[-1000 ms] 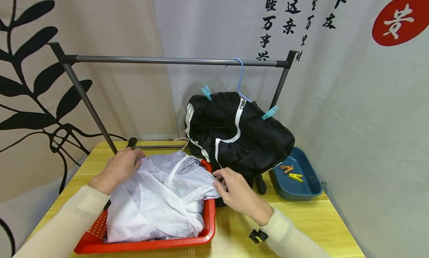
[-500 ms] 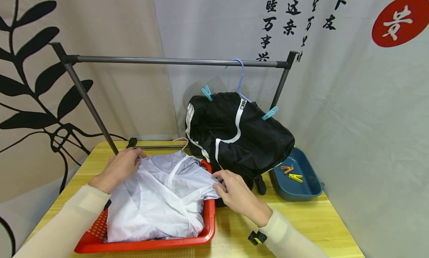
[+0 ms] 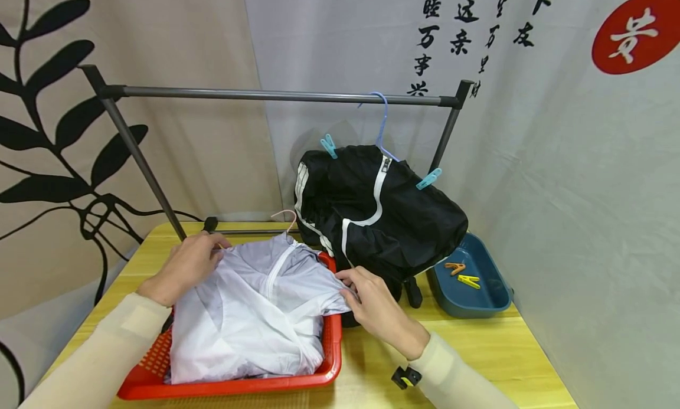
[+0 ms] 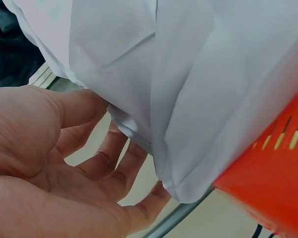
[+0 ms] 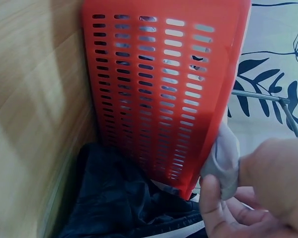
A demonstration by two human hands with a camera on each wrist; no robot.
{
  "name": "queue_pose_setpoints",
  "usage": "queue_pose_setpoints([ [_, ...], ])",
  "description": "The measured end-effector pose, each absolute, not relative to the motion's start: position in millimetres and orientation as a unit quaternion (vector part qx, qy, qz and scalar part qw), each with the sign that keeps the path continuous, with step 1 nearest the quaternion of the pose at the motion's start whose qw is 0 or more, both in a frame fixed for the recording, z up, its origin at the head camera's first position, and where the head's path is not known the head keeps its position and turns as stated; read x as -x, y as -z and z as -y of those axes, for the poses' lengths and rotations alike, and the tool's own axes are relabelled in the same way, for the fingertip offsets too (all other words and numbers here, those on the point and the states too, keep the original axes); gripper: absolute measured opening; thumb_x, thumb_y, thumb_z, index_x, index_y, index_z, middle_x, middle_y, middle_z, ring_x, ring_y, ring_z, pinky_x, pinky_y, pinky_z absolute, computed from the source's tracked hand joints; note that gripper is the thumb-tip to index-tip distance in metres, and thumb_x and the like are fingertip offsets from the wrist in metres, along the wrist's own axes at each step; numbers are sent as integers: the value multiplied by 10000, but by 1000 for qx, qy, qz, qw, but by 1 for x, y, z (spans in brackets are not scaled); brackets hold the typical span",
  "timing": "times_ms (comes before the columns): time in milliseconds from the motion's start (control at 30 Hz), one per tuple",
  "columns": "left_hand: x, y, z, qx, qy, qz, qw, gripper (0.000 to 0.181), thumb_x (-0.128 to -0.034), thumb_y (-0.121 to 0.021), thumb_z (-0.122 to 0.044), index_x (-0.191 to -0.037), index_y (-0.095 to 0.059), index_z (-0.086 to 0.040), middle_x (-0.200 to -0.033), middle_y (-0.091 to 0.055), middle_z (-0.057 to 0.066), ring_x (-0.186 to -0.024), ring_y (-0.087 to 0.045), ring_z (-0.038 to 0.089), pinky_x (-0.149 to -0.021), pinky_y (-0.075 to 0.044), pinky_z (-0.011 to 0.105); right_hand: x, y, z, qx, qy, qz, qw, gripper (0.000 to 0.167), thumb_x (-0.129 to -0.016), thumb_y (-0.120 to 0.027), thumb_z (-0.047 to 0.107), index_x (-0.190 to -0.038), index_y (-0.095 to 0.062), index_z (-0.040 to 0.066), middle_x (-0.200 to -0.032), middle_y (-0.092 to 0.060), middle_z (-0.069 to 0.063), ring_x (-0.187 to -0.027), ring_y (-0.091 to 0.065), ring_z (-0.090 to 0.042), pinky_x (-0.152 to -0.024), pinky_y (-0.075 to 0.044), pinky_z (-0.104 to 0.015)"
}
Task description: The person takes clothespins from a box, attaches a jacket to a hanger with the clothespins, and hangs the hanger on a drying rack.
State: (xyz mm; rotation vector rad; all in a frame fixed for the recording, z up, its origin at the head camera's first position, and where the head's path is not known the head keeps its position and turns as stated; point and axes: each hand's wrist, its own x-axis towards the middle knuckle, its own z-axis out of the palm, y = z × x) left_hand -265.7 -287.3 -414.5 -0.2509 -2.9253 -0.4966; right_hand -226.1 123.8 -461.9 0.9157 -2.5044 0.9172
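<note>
A white and pale lilac zip jacket (image 3: 249, 314) lies over the red basket (image 3: 334, 362), and a pink hanger (image 3: 289, 218) sticks its hook out at the collar. My left hand (image 3: 186, 266) pinches the jacket's left shoulder edge. In the left wrist view, the thumb of that hand (image 4: 54, 153) lies along the cloth edge, with the other fingers behind it. My right hand (image 3: 379, 306) pinches the jacket's opposite shoulder near the basket's right rim. The right wrist view shows a fold of pale cloth (image 5: 223, 158) between thumb and fingers.
A black jacket (image 3: 382, 214) with light blue clothespins (image 3: 429, 179) hangs on a blue hanger (image 3: 382, 123) from the metal rack (image 3: 255, 94). Behind it at right, a blue tub (image 3: 478, 303) holds an orange and a yellow clothespin (image 3: 468, 281). Everything stands on a wooden table (image 3: 451, 338).
The pink hook and the collar have risen slightly, and the hook leans a little further left. Both hands keep their holds with only tiny shifts.
</note>
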Motion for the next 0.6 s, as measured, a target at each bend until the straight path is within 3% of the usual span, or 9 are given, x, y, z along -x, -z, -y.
queue_pose_setpoints([
  [233,264,412,291,91,177,975,95,161,-1100,-762,-35,-1247,-818,-4,-1126,-776,252,-938,-756,382,-809,-599,620,226,464,-124,-326,-316,872,181,256,-1060,-820,8,-1315,-813,10,-1069,-769,-73,-937,-736,-177,-835,-645,-314],
  [433,263,408,295,105,190,968,129,106,-1080,-768,16,-1172,-818,2,-1062,-783,236,-990,-715,448,-853,-557,652,225,462,-126,-328,-320,866,199,253,-1069,-827,32,-1321,-823,39,-1073,-763,-41,-910,-685,-133,-798,-610,-276],
  [600,261,403,296,107,219,957,159,92,-1072,-757,49,-1147,-797,13,-1101,-791,264,-1016,-708,479,-905,-550,679,223,457,-128,-327,-342,856,207,255,-1072,-831,40,-1326,-824,66,-1051,-734,-17,-867,-646,-99,-766,-584,-228],
])
